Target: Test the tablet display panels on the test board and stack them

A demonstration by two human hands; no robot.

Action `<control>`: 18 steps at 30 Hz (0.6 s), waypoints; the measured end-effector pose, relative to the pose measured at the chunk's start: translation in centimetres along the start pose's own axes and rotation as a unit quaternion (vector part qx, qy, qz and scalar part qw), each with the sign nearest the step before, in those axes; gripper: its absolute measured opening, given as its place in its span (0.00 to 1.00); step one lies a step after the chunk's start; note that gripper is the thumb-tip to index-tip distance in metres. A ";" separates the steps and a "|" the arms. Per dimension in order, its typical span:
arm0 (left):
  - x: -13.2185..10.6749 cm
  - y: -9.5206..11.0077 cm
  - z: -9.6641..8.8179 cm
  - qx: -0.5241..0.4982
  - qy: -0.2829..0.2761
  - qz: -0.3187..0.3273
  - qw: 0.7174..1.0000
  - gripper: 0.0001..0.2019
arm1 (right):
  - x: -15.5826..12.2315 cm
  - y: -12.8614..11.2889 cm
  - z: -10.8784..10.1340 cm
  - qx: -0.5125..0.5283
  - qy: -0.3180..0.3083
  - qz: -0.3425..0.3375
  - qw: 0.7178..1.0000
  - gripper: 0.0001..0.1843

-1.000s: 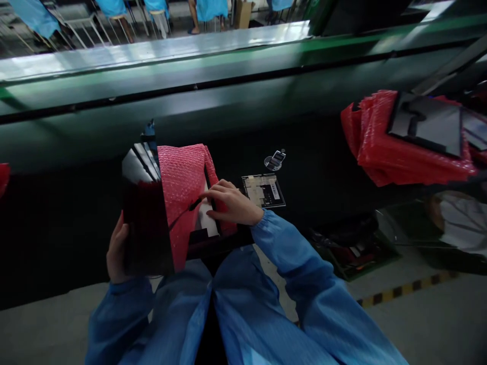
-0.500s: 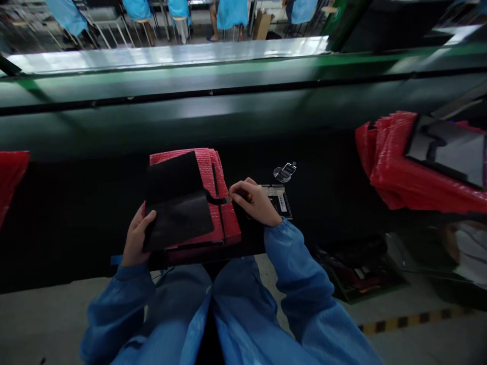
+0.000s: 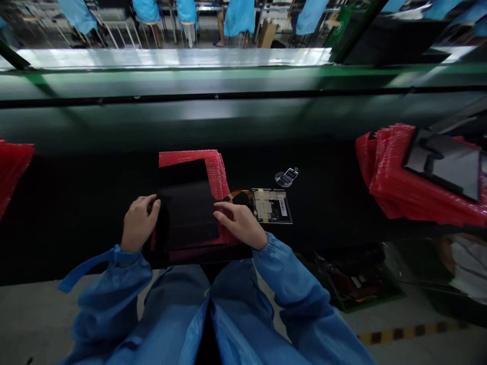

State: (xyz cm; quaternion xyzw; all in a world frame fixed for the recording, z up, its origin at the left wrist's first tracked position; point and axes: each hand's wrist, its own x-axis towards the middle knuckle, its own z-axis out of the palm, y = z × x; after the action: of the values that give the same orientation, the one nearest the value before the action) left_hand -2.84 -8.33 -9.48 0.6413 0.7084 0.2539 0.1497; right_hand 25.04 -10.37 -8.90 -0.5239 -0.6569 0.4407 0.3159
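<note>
A flat black panel point(image 3: 187, 208) lies on a stack of red bubble-wrap sheets point(image 3: 213, 170) at the near edge of the dark workbench point(image 3: 76, 203). My left hand point(image 3: 137, 224) rests at the panel's left edge, fingers curled against it. At the panel's right edge is my right hand point(image 3: 238, 223), fingers bent with the tips on the panel. A thin ribbon cable with an orange end point(image 3: 238, 195) runs from the panel toward a small circuit board point(image 3: 272, 205) just right of my right hand.
A small round clear part point(image 3: 286, 177) lies beyond the circuit board. A pile of red bubble-wrap bags with a dark panel on top point(image 3: 422, 172) sits at the right. More red wrap point(image 3: 13, 162) shows at the left edge. A green conveyor point(image 3: 228, 109) runs behind; people in blue sit beyond.
The black panel was tilted up in my left hand a second ago and now lies flat on the red wrap. My right hand moved from the cable to the panel's right edge.
</note>
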 end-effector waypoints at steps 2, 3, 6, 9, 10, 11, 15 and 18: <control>0.1 -0.2 0.5 -0.021 -0.013 -0.002 1.000 0.26 | 0.4 0.7 0.8 0.046 0.004 0.011 0.999 0.17; 0.1 -0.2 0.7 -0.030 -0.012 0.002 0.999 0.26 | 0.6 1.1 1.1 0.065 0.004 0.015 0.998 0.19; -0.6 0.0 1.1 -0.068 -0.009 0.044 0.997 0.27 | 0.7 1.8 1.2 0.121 -0.008 0.021 0.992 0.22; -1.1 0.1 1.5 -0.108 -0.010 0.102 0.989 0.26 | 0.0 1.4 0.4 0.245 -0.028 0.056 0.968 0.23; -1.3 0.1 1.7 -0.106 -0.024 0.123 0.986 0.26 | -0.4 1.0 -0.1 0.287 -0.025 0.075 0.955 0.23; -1.4 -0.1 1.9 -0.095 -0.046 0.144 0.984 0.25 | -0.8 0.5 -0.8 0.321 -0.013 0.090 0.943 0.24; -2.2 -0.8 2.0 -0.026 -0.122 0.219 0.968 0.23 | -2.0 -1.8 -4.1 0.305 0.100 0.043 0.946 0.21; -3.4 -1.0 1.2 0.000 -0.118 0.255 0.960 0.20 | -1.7 -3.2 -6.0 0.230 0.157 -0.037 0.960 0.19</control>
State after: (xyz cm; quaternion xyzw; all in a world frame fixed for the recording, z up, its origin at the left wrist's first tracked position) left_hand -2.62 -11.56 -11.39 0.8263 0.4984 0.2063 0.1621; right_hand 29.42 -10.77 -3.45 -0.4751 -0.4990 0.4799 0.5431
